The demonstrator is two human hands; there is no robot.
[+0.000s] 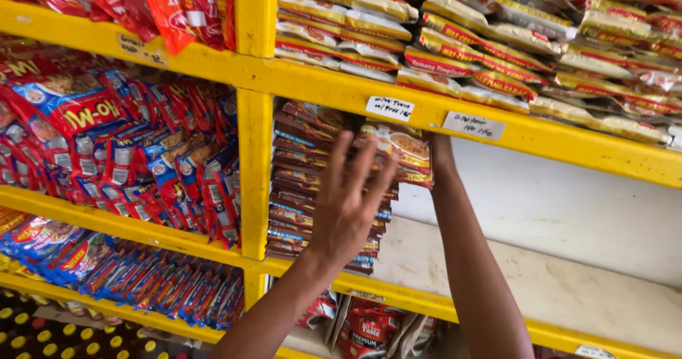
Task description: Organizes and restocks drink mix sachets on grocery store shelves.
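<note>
Hands (383, 181) on noodle stack (305, 188), shelf-edge

This is a small grocery shop. Yellow-painted wooden shelves (256, 146) are crammed with stacked packets of instant noodles: red-and-blue packs (142, 160) on the left, brown packs (302, 181) in the middle, cream-and-red packs (497, 46) above. Handwritten price labels (389, 107) are stuck to the shelf edge, and yellow-capped bottles (42, 334) stand below.
</note>
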